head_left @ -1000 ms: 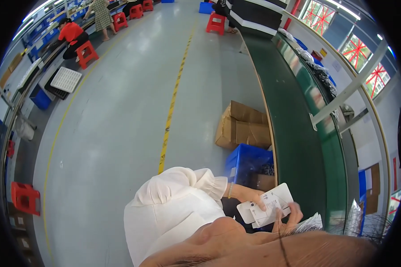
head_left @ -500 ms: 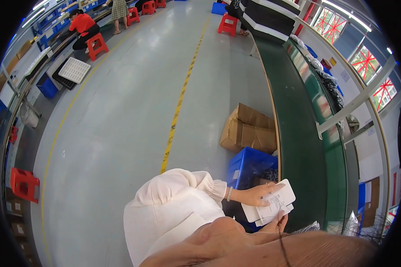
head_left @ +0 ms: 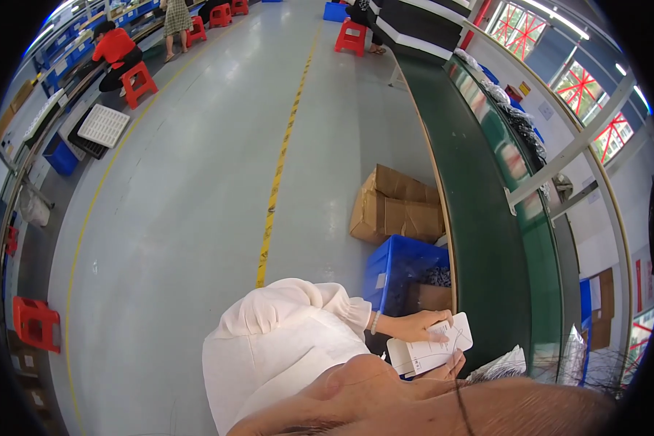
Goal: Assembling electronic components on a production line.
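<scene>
My left hand (head_left: 414, 327), in a white sleeve with a thin bracelet at the wrist, lies over the top edge of a flat white packet (head_left: 432, 352) with dark printing and grips it. From below, the fingers of my right hand (head_left: 454, 365) hold the packet's lower edge; most of that hand is hidden. The packet is held at the near edge of a long green conveyor belt (head_left: 479, 218). A clear bag with white contents (head_left: 501, 363) lies on the belt just right of my hands.
A blue crate (head_left: 403, 265) stands by the belt under my hands, with cardboard boxes (head_left: 396, 207) behind it. A yellow line (head_left: 280, 171) runs along the grey floor. Red stools (head_left: 36, 323) and seated people (head_left: 112, 51) line the far left.
Both hands have kept hold of the white packet and brought it slightly lower and to the left. My head has tilted, so more of the floor and belt shows.
</scene>
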Demonstrator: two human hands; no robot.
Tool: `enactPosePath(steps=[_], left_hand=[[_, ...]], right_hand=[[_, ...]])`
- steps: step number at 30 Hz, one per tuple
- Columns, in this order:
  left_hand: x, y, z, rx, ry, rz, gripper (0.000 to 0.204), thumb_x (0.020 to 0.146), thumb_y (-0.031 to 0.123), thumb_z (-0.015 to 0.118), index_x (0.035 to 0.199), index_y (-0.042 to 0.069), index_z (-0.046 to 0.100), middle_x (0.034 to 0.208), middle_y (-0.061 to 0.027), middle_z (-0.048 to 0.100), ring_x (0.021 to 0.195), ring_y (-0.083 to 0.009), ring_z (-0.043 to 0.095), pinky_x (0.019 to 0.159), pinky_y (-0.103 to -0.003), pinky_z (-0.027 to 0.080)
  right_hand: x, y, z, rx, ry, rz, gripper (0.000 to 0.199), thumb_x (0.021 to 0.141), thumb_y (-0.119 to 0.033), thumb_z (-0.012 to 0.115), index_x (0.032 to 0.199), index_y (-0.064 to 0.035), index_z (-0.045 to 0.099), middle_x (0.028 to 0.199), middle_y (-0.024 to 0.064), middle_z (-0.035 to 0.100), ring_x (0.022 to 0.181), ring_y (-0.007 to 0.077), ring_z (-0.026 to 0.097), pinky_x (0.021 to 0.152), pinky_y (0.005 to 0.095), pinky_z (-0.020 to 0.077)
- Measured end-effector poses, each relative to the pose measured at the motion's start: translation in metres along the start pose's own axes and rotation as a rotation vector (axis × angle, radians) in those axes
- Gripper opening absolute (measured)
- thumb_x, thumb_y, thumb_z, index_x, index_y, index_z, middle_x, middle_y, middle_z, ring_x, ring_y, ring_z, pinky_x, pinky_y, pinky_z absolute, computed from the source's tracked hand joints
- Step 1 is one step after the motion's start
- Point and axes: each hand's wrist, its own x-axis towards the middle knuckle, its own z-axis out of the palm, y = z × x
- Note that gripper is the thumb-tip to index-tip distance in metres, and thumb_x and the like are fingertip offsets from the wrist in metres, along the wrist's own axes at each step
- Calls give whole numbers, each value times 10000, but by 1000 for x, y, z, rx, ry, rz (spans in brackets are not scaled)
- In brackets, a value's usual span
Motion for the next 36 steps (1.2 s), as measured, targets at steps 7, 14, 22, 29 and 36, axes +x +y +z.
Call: enactPosePath(steps=[7,14,22,29,36], left_hand=[[2,4,-3,-80,-273,-88,295,853,244,595,1007,60,424,877,-114,592,716,-175,625,604,-289,512],[-2,-4,4,-49,-295,-98,447,826,195,617,1140,71,323,891,-120,590,711,-180,632,616,-277,527],[1,-5,14,108,-471,-44,839,753,194,667,1386,73,131,890,-147,592,811,-267,622,705,-336,489],[-4,-1,23,206,-581,-76,848,721,187,683,1378,56,163,873,-175,602,787,-295,611,712,-351,476],[4,6,30,110,-636,-42,720,743,290,691,1329,55,345,1345,-177,369,1239,-291,386,1021,-353,322]], right_hand=[[-26,-4,-11,305,-27,-72,330,859,-187,507,1115,22,498,1067,151,559,979,236,568,776,315,493],[-35,7,-41,77,-211,19,419,893,-275,482,1129,69,511,1094,174,569,986,211,570,872,336,444],[-29,15,-58,50,-257,-67,230,881,-143,558,1015,45,556,1082,128,591,916,148,558,799,259,444],[-51,8,-55,-65,-214,13,299,890,-126,539,1121,62,567,981,97,614,861,139,562,758,246,450],[-57,-7,-61,-329,-129,-61,243,877,-76,510,1042,70,610,948,94,651,857,129,578,776,251,451]])
